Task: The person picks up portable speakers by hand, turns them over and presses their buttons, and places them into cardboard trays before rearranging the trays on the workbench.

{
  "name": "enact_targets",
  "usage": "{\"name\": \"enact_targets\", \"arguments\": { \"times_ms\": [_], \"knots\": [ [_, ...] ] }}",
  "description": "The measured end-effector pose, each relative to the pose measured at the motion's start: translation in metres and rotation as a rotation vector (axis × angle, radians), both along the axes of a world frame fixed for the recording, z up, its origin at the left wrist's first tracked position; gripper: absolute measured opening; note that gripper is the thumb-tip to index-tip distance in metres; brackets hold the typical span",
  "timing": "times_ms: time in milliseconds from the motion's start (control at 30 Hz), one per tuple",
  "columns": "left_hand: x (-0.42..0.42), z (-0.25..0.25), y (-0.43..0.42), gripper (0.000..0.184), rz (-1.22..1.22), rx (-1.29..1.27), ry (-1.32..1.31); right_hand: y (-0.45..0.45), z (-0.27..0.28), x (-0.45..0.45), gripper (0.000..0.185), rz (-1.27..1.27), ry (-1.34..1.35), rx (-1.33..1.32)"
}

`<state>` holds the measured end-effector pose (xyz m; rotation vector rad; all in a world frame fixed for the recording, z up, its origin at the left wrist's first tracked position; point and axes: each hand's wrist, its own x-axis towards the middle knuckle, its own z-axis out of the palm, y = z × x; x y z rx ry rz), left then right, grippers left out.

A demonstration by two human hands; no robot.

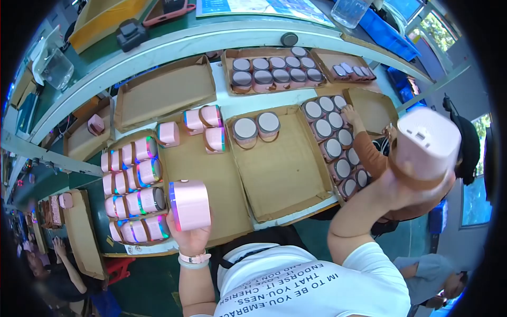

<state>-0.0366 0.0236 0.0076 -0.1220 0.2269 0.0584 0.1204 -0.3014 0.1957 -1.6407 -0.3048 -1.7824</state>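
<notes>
My left hand (191, 235) is wrapped around a pink speaker (191, 205) with a purple-blue lit end, held above the front of a cardboard tray (208, 203). Raised on the far right, my right hand (404, 182) grips another pink speaker (429, 138) from below; a port shows on its body and a brown strap hangs near my fingers, which are partly hidden. Below my left hand's speaker, to the left, lie several lit pink speakers (132, 171) in rows. A middle tray (285, 182) carries two upright speakers with pale round tops (245, 130) at its back.
Several upright speakers fill a tray (277, 71) at the back and another (334, 140) at the right, where a co-worker's hand (348, 113) reaches in. A metal shelf beam (232, 39) crosses above the table. Another person sits at the lower left.
</notes>
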Motion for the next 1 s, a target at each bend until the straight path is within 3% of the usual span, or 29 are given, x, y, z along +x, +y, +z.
{"name": "enact_targets", "arguments": {
  "times_ms": [33, 67, 100, 167, 200, 233, 300, 367, 433, 500, 533, 600, 833, 900, 1000],
  "knots": [
    [0.004, 0.009, -0.009, 0.055, 0.009, -0.005, 0.007, 0.003, -0.001, 0.013, 0.075, 0.631, -0.066, 0.379],
    [0.009, 0.019, -0.019, 0.053, 0.028, 0.107, 0.055, 0.003, -0.013, 0.027, 0.076, 0.883, 0.013, 0.452],
    [0.013, 0.022, -0.028, 0.052, 0.048, 0.221, 0.105, 0.008, -0.031, 0.035, 0.07, 0.849, 0.216, 0.277],
    [0.018, 0.017, -0.04, 0.047, 0.079, 0.254, 0.167, 0.046, -0.08, 0.027, 0.09, 0.594, 0.607, 0.373],
    [0.018, 0.013, -0.044, 0.045, 0.107, 0.186, 0.242, 0.043, -0.089, 0.017, 0.093, 0.952, 0.786, -0.106],
    [0.017, 0.009, -0.046, 0.043, 0.134, 0.118, 0.316, 0.053, -0.104, 0.016, 0.091, 1.119, 0.809, -0.394],
    [0.012, 0.005, -0.047, 0.04, 0.15, 0.104, 0.288, 0.054, -0.142, 0.013, 0.089, 1.373, 1.134, -0.921],
    [0.008, 0.004, -0.051, 0.039, 0.181, 0.06, 0.319, 0.038, -0.173, 0.043, 0.088, 1.511, 1.397, -1.207],
    [0.007, 0.007, -0.055, 0.04, 0.202, 0.057, 0.326, 0.006, -0.229, 0.085, 0.087, 1.209, 1.609, -1.428],
    [0.006, 0.008, -0.058, 0.041, 0.225, 0.058, 0.335, 0.01, -0.218, 0.118, 0.082, 0.617, 1.735, -1.697],
    [0.005, 0.007, -0.059, 0.042, 0.228, 0.061, 0.338, 0.0, -0.245, 0.145, 0.082, 0.404, 1.671, -1.757],
    [0.006, 0.006, -0.062, 0.043, 0.245, 0.068, 0.343, 0.004, -0.244, 0.176, 0.086, 0.166, 1.559, -1.676],
    [0.017, 0.016, -0.072, 0.046, 0.238, -0.005, 0.335, 0.024, -0.27, 0.213, 0.076, 0.162, 1.434, -1.434],
    [0.024, 0.022, -0.075, 0.042, 0.201, 0.085, 0.402, 0.045, -0.268, 0.189, 0.074, 0.081, 1.123, -1.268],
    [0.027, 0.022, -0.074, 0.042, 0.204, 0.107, 0.395, 0.074, -0.252, 0.13, 0.076, 0.595, 1.173, -0.998]
  ]
}}
